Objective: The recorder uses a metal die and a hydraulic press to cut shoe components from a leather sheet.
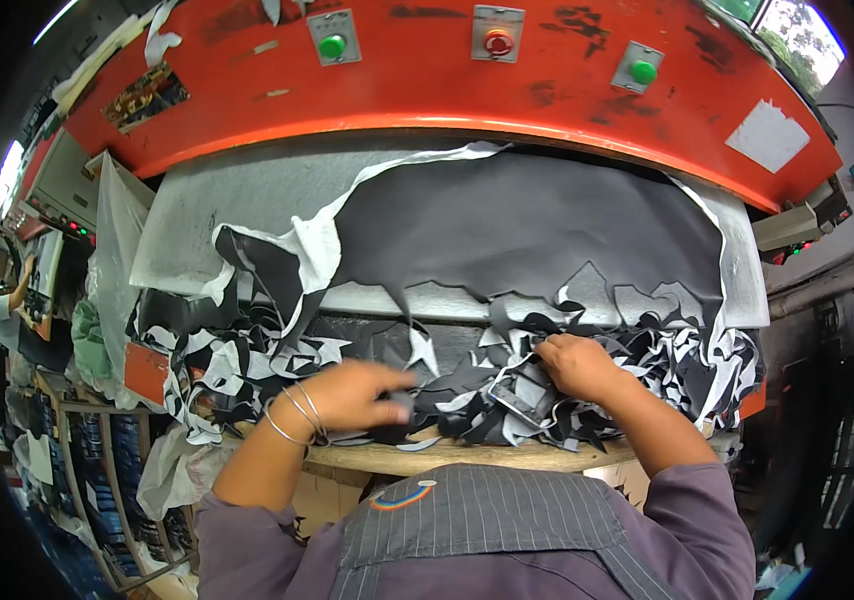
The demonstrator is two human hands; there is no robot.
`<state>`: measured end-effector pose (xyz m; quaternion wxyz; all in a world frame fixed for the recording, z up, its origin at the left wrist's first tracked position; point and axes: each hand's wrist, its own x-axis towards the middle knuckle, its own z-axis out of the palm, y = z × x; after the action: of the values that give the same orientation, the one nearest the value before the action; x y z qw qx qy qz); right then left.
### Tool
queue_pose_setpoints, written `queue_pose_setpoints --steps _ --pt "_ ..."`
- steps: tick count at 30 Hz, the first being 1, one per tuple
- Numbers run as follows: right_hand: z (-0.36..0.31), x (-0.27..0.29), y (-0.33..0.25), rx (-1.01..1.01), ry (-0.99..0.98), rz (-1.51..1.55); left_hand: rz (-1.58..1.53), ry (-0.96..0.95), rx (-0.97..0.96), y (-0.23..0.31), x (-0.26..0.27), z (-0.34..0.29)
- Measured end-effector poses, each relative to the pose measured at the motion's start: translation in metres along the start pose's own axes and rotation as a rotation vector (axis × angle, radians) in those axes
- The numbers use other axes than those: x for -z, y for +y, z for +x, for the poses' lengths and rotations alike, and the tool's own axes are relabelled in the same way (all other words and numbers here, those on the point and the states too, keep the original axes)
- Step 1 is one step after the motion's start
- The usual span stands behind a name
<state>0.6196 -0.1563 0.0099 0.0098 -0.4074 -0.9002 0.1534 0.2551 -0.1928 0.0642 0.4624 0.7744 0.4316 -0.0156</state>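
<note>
My right hand (579, 367) is closed at the upper right edge of a metal-edged cutting die (519, 400), which lies tilted among the scraps. My left hand (365, 393) wears bangles and hovers over the scrap pile with its fingers stretched out, slightly blurred, holding nothing that I can see. Black and white offcuts (222, 368) are heaped along the near side of the machine, around both hands. Beyond them a large black sheet (527, 220) with a white underside lies on the pale cutting bed (207, 200), its near edge cut into scallops.
The red press beam (407, 85) spans the far side, carrying two green buttons (644, 72) and a red one (498, 42). A wooden rail (427, 459) borders the near side. At left stand a metal rack (107, 480) and clear plastic sheeting (117, 250); another person (2, 305) works farther off.
</note>
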Motion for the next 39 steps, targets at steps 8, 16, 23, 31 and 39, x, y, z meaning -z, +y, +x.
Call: queue_pose_setpoints --steps 8,16,23,31,39 --pt "0.082 0.044 -0.073 -0.103 0.034 0.316 0.437 1.041 0.069 -0.145 0.054 0.049" --pt "0.253 -0.016 -0.102 -0.480 0.366 0.305 0.178 1.070 0.026 -0.171 0.042 0.055" --pt "0.277 -0.030 -0.102 -0.432 0.443 0.269 0.100 1.024 -0.028 -0.175 0.046 0.046" --pt "0.216 -0.072 -0.124 -0.303 0.518 0.140 0.110 1.055 -0.059 -0.178 0.029 0.047" --pt "0.225 -0.075 -0.119 -0.266 0.596 0.035 0.091 1.109 -0.071 -0.176 0.031 0.051"
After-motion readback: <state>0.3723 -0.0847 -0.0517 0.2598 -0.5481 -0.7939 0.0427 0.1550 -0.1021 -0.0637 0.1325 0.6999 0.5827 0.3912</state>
